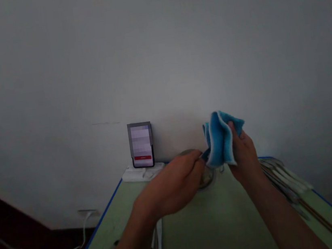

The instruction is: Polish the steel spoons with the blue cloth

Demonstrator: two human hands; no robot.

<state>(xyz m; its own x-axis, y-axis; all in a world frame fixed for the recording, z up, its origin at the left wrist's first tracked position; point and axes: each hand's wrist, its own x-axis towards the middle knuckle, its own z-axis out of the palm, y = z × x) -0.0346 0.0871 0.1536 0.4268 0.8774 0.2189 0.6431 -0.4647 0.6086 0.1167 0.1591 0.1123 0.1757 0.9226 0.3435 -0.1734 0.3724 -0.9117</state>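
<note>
- Head view: right hand [243, 153] is closed around a folded blue cloth [221, 139], raised above the far end of the green table [197, 226]; cloth pinched mid-fold between thumb and fingers
- left hand [181, 181] is curled shut on a thin utensil [205, 155], its tip meeting the cloth; only a short dark piece shows, kind uncertain
- cloth judged light, soft, limp; it drapes unless bunched, so a grip across the fold suits it
- utensil judged stiff, light, probably slick if metal; best taken by the handle
- round metal dish [205, 176] lies on the table under both hands
- more cutlery [283, 178] lies to the right; phone [141, 146] stands upright against the wall
</note>
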